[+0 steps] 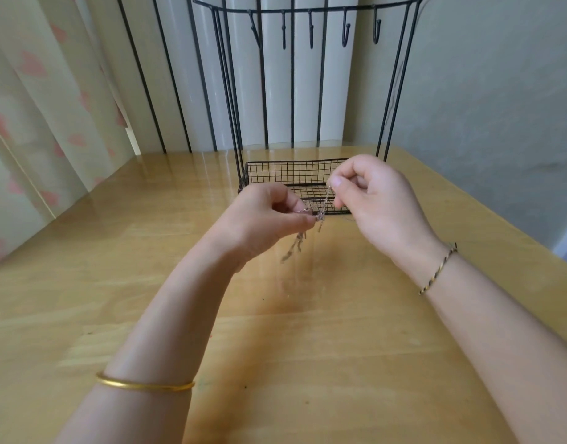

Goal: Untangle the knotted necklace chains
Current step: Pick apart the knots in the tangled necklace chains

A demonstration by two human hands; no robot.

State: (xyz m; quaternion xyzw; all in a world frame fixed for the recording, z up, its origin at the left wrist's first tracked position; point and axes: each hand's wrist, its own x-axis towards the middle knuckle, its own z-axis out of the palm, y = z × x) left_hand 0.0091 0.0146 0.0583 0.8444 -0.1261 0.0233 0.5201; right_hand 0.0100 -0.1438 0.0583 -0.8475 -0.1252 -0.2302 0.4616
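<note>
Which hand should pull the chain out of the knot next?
Probably the right hand: it pinches one strand above the knot in the necklace chains, free to lift. The left hand steadies the knot.

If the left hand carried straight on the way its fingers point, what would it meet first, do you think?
Probably the right hand: the left hand points rightward along the chains pinched between them, though depth is unclear.

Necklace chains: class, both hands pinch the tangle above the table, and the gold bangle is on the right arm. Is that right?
One detail is wrong. In the head view, the gold bangle is on the left arm, not the right. The rest holds: the left hand and right hand both pinch the necklace chains above the table.
</note>
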